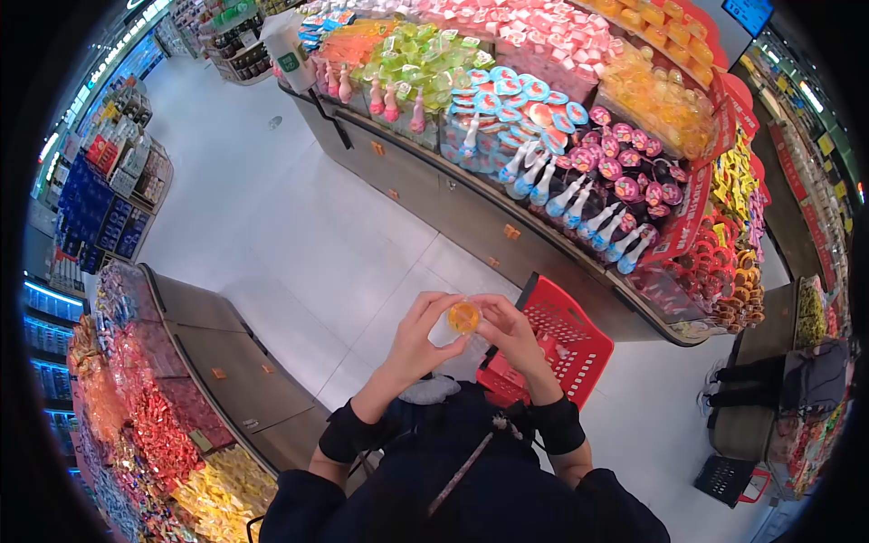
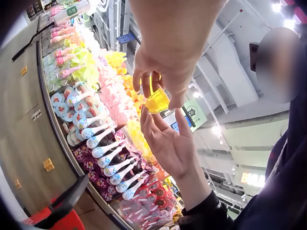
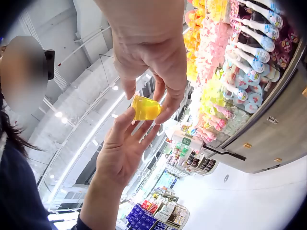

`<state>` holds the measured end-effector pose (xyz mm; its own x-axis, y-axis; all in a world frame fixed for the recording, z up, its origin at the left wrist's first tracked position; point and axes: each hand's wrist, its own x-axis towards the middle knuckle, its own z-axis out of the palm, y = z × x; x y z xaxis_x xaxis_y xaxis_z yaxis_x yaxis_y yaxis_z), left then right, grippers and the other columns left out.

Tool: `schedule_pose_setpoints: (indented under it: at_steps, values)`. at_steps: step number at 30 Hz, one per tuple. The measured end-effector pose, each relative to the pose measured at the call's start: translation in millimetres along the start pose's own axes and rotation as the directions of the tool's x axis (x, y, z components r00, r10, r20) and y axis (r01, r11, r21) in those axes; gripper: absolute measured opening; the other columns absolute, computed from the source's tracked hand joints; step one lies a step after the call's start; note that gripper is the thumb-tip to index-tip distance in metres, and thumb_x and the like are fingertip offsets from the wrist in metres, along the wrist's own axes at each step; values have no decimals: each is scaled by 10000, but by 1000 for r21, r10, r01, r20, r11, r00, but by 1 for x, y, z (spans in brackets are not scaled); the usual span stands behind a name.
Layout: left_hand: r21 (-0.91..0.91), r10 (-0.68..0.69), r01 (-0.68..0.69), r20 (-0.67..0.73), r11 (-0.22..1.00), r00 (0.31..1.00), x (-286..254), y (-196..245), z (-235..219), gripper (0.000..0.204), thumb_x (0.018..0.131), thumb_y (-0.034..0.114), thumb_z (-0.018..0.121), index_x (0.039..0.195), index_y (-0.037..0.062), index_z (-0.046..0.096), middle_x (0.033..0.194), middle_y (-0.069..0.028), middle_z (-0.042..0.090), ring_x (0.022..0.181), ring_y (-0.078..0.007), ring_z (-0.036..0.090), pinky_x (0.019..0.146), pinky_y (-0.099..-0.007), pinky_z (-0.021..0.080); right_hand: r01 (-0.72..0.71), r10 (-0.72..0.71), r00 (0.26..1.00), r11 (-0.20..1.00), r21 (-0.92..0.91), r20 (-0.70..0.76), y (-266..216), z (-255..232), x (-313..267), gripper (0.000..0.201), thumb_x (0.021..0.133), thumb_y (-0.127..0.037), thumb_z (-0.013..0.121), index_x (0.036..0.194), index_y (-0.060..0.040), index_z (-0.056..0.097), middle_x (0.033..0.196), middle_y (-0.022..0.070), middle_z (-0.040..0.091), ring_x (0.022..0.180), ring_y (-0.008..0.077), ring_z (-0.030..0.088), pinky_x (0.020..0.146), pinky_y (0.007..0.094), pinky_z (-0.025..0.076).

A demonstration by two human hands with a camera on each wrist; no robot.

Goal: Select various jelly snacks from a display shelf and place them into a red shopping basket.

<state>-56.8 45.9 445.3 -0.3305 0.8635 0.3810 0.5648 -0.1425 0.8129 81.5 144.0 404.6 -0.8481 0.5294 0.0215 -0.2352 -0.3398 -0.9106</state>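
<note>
A small jelly cup with see-through yellow-orange filling is held up between both hands in front of the chest. My left hand grips it from the left, thumb below and fingers above in the head view. From the other side my right hand pinches it with thumb and fingertips. In the left wrist view the tapered yellow cup shows between the fingers of both hands. Its clear side wall faces the right wrist view, where the jelly cup lies sideways between the fingertips.
A red shopping basket is beside the body on the right. Ahead runs a long candy counter with heaped jelly cups and blue-white bottle-shaped packs. Another candy bin stands at left. A second person's legs show at right.
</note>
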Motion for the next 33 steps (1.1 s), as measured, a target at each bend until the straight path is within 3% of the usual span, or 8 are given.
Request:
schedule_pose_setpoints:
  at_steps: [7, 17, 21, 23, 26, 29, 33]
  values:
    - [-9, 38, -37, 115, 999, 993, 21, -64, -81, 496, 585, 35, 686, 1055, 62, 530, 974, -92, 496, 887, -242, 515, 751, -303, 434, -135, 137, 990, 987, 85, -21, 28, 47, 74, 334, 810, -67, 547, 1126, 1, 463, 1102, 72, 509, 1034, 153, 477, 892, 281, 370]
    - [-135, 40, 8, 346, 991, 937, 49, -118, -150, 508, 596, 22, 668, 1079, 53, 514, 1014, -103, 499, 910, -247, 512, 800, -309, 416, -165, 165, 986, 986, 9, 7, 49, 84, 134, 357, 787, -66, 574, 1122, 2, 469, 1082, 75, 512, 998, 163, 495, 852, 298, 417]
    - [-136, 50, -11, 284, 991, 958, 61, -128, -153, 518, 601, 35, 681, 1087, 47, 503, 1024, -107, 509, 928, -241, 515, 820, -310, 409, -177, 182, 983, 976, 128, -34, 49, 89, 143, 379, 777, -44, 576, 1134, 7, 458, 1097, 82, 495, 1003, 173, 489, 848, 307, 433]
    - [-195, -35, 83, 241, 977, 970, 70, -127, -150, 523, 601, 54, 701, 1084, 44, 499, 1025, -110, 522, 953, -241, 513, 828, -316, 408, -105, 124, 983, 984, 145, -134, 47, 89, 149, 391, 758, -1, 581, 1125, 5, 445, 1102, 81, 474, 1008, 182, 484, 848, 319, 442]
    - [-259, -39, 83, 169, 962, 985, 76, -136, -139, 516, 619, 64, 694, 1089, 48, 484, 1021, -106, 510, 960, -248, 506, 829, -318, 403, 4, 25, 984, 987, 162, -178, 44, 92, 163, 415, 730, 47, 589, 1102, -16, 416, 1085, 71, 455, 1016, 184, 479, 842, 334, 447]
    - [-206, -10, 36, 127, 978, 992, 91, -137, -133, 497, 617, 59, 694, 1072, 50, 492, 1033, -105, 510, 953, -251, 512, 835, -316, 398, 74, -32, 980, 975, 211, -194, 48, 85, 177, 452, 706, 62, 605, 1081, -39, 374, 1086, 65, 424, 1020, 178, 473, 799, 317, 464]
    - [-167, 14, 0, 82, 986, 997, 116, -142, -123, 451, 616, 40, 683, 1034, 48, 514, 1026, -104, 518, 939, -246, 523, 818, -312, 410, 94, -71, 980, 989, 116, -184, 42, 69, 195, 479, 690, 64, 618, 1072, -52, 353, 1100, 63, 401, 1022, 164, 462, 766, 287, 465]
